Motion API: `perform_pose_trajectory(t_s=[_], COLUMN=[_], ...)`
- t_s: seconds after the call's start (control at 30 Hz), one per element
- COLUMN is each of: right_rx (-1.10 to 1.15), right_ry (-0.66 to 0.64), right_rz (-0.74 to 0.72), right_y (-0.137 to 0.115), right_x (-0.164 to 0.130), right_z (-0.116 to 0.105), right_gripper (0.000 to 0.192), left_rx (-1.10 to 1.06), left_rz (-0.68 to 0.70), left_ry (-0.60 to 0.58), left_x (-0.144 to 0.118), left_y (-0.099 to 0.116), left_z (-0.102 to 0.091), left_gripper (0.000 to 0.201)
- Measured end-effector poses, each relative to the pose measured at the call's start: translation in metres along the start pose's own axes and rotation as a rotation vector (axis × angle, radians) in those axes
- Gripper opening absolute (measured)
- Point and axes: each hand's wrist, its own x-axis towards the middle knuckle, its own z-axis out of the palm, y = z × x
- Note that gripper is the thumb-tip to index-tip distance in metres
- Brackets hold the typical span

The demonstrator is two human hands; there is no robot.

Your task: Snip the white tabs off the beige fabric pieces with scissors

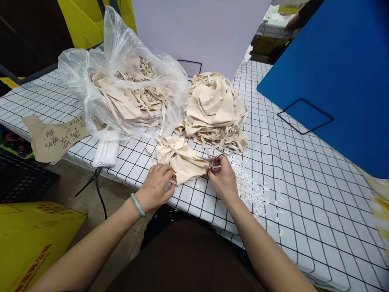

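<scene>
A brown paper [53, 138] with handwriting is laid at the table [304, 170] edge, left of the cloth piece [180, 160]. Behind that piece a plastic bag [121, 85] of cloth is seen. The cloth piece is pressed down at its left edge by the left hand [156, 186], fingers curled on it. Its right end is pinched by the right hand [223, 178], where small scissors [212, 159] seem held. A cloth pile [214, 109] is stacked behind, white scraps [252, 186] scattered to the right

Plastic bag [121, 81] and cloth pile [214, 109] block ahead; table [304, 194] rightward lies open.
</scene>
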Motion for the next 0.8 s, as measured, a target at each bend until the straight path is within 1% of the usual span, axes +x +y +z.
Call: perform_pose_trajectory(t_s=[0.03,0.07,0.1,0.17,0.2,0.23,0.33,0.43,0.47,0.5,0.53,0.57,0.67,0.7,0.73,0.77,0.8], right_rx=[-0.033,-0.041,-0.017,0.102,0.157,0.199,0.257,0.383,0.438,0.485,0.515,0.527,0.536,0.543,0.553,0.564,0.574], right_ry=[-0.002,-0.041,-0.114,-0.289,-0.341,-0.36,-0.334,-0.329,-0.323,-0.307,-0.286,-0.265,-0.237,-0.238,-0.236,-0.228,-0.216], right_rz=[-0.064,-0.131,-0.185,-0.2,-0.177,-0.142,-0.056,-0.025,-0.017,-0.011,-0.008,-0.01,-0.028,-0.037,-0.045,-0.051,-0.055], right_y=[-0.003,-0.006,-0.009,-0.012,-0.012,-0.011,-0.012,-0.021,-0.025,-0.029,-0.032,-0.034,-0.038,-0.038,-0.038,-0.038,-0.037], right_x=[-0.006,-0.011,-0.016,-0.022,-0.023,-0.022,-0.014,-0.005,-0.003,-0.002,-0.001,-0.001,-0.003,-0.005,-0.006,-0.007,-0.009], right_z=[0.0,0.002,0.006,0.017,0.022,0.027,0.032,0.024,0.021,0.018,0.015,0.013,0.012,0.012,0.011,0.011,0.011], right_gripper=[0.022,0.023,0.025,0.028,0.026,0.024,0.013,0.012,0.014,0.016,0.017,0.018,0.02,0.02,0.02,0.02,0.02], left_rx=[0.018,0.028,0.021,-0.023,-0.048,-0.069,-0.089,-0.193,-0.26,-0.342,-0.442,-0.554,-0.917,-1.014,-1.082,-1.12,-1.129], left_rz=[-0.004,-0.011,-0.017,-0.012,-0.004,0.004,0.016,-0.018,-0.053,-0.102,-0.166,-0.237,-0.449,-0.509,-0.554,-0.578,-0.579], left_ry=[0.013,0.032,0.054,0.088,0.098,0.103,0.121,0.237,0.263,0.26,0.224,0.153,-0.137,-0.211,-0.261,-0.283,-0.276], left_x=[0.001,0.002,0.003,0.005,0.006,0.006,0.008,0.009,0.01,0.011,0.012,0.013,0.015,0.016,0.016,0.016,0.015], left_y=[0.0,0.001,0.001,0.001,0.001,0.001,0.007,0.023,0.029,0.035,0.039,0.043,0.046,0.045,0.045,0.044,0.045], left_z=[0.002,0.004,0.006,0.011,0.013,0.015,0.012,-0.004,-0.011,-0.018,-0.025,-0.03,-0.038,-0.038,-0.037,-0.037,-0.036], left_gripper=[0.014,0.016,0.018,0.019,0.018,0.016,0.011,0.014,0.013,0.011,0.009,0.009,0.025,0.03,0.034,0.036,0.037])
